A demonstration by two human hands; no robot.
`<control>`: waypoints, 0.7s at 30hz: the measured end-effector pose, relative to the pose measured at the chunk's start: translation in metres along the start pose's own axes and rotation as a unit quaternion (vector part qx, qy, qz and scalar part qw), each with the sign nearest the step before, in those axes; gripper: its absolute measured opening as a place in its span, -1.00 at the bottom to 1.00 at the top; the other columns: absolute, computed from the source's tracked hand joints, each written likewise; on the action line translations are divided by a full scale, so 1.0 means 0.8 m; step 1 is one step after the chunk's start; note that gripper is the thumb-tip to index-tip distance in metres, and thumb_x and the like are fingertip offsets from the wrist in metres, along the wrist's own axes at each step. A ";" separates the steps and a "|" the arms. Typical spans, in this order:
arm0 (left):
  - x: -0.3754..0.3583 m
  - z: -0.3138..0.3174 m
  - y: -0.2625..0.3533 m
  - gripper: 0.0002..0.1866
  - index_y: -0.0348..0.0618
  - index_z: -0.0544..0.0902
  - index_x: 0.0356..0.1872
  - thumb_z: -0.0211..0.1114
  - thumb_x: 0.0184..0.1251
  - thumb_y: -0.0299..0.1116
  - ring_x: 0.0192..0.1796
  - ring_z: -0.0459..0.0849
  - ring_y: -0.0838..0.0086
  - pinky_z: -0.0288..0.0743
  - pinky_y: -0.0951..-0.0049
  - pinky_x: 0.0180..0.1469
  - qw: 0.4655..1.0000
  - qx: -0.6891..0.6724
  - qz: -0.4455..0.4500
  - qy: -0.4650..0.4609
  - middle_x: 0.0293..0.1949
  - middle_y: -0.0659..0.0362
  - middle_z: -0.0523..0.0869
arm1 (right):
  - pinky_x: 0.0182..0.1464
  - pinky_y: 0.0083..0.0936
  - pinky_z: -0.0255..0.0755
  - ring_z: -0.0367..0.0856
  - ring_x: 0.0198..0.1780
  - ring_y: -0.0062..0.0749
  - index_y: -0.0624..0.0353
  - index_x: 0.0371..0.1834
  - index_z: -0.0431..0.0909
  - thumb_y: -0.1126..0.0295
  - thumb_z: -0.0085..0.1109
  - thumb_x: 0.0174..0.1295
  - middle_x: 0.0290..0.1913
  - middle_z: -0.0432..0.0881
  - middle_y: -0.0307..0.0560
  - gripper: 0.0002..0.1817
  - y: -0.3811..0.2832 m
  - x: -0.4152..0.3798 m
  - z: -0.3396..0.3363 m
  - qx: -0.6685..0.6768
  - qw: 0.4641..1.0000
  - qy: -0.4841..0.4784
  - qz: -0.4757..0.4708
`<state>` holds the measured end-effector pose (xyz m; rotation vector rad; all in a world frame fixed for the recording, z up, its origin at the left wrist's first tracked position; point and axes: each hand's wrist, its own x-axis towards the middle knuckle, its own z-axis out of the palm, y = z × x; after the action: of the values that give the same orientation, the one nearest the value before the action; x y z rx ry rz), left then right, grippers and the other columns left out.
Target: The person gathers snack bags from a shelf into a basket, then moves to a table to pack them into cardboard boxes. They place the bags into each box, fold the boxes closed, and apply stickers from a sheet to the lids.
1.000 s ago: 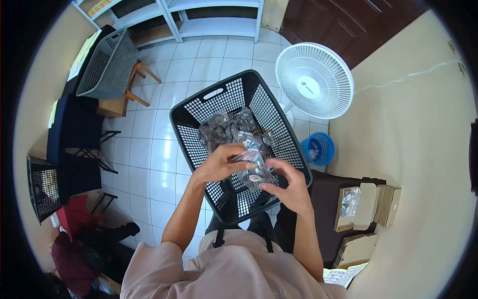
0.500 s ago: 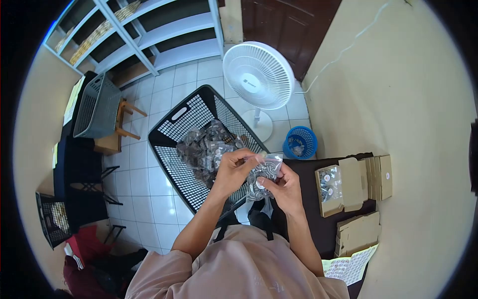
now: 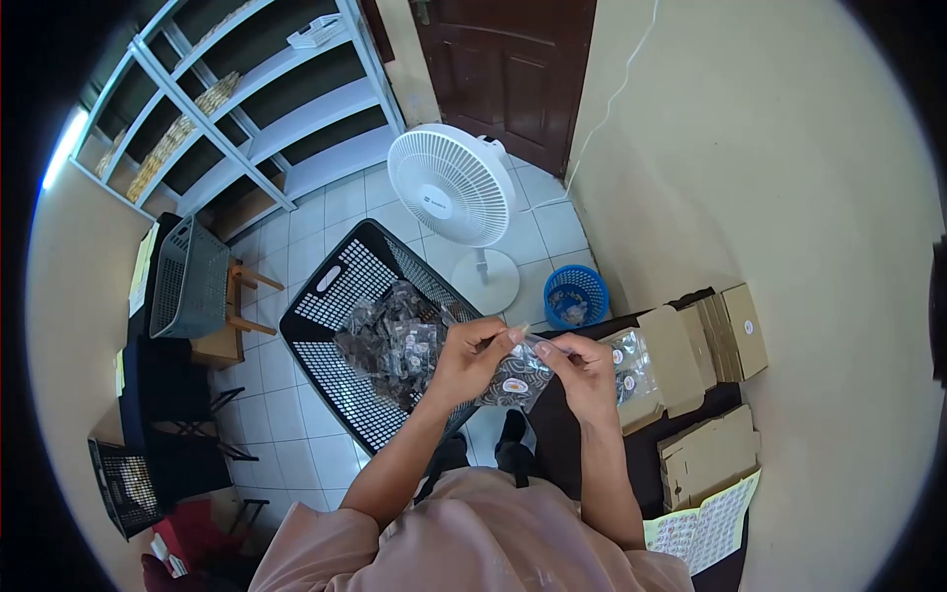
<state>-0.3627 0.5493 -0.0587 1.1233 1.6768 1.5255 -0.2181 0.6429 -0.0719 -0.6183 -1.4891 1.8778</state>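
Pinched along its top edge by both hands, a clear zip bag [image 3: 515, 383] hangs in front of me, with dark, pale-patterned contents and a round sticker. My left hand [image 3: 468, 363] grips the left end of that edge between thumb and fingers. At the other end, my right hand [image 3: 586, 377] is closed on the same edge. Below and to the left stands a dark mesh crate [image 3: 357, 259] holding a heap of similar filled bags [image 3: 387, 340]. An open cardboard box [image 3: 647, 408] with stickered bags inside lies just right of my right hand.
Folded cardboard boxes [image 3: 708, 458], upright boxes [image 3: 742, 335] and sticker sheets [image 3: 705, 525] lie on the dark table at right. A white fan [image 3: 449, 183] and blue wastebasket [image 3: 550, 296] stand beyond the crate. Shelves [image 3: 316, 163] line the back; a grey crate [image 3: 192, 286] is at left.
My right hand has moved from the bag's side up to its top edge, and both hands now pinch that edge. The bag hangs lower, its sticker in view. The camera view has shifted.
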 end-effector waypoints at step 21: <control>-0.034 0.067 -0.086 -0.76 -0.22 0.63 -0.03 0.30 0.31 -0.42 -0.37 0.56 0.69 0.42 0.64 -0.36 0.971 -0.010 -0.154 -0.183 -0.39 0.16 0.67 | -0.26 -0.62 0.45 0.58 -0.33 -0.62 0.28 -0.31 0.60 0.58 0.22 0.18 -0.39 0.66 -0.21 -0.95 0.071 -0.090 -0.144 -0.110 0.986 0.034 0.118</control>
<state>-0.3166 0.5517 -0.1378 1.0055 1.4947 1.0652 -0.0992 0.6581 -0.1575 -0.9916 -1.6508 1.8557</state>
